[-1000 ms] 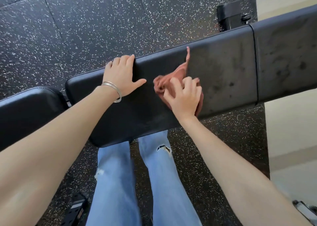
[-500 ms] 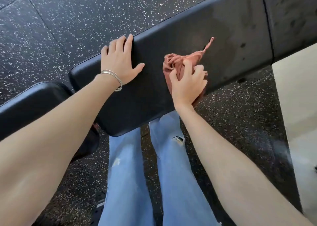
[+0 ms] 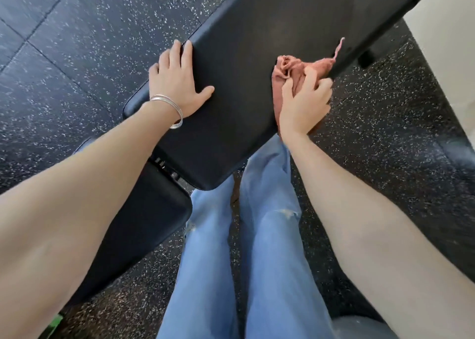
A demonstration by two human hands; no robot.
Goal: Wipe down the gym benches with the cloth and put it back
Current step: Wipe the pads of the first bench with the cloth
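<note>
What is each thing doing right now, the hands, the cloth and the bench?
cloth, bunched up, lying on the bench pad at its near edge.
right hand, fingers curled round the cloth, pressing it down.
left hand, flat on the bench pad, fingers straight.
bench pad, black, under both hands and the cloth.
bangles, round the left wrist.

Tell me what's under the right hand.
The pink cloth, bunched at the near edge of the bench pad; the right hand grips it. What lies beneath the palm is covered.
</note>
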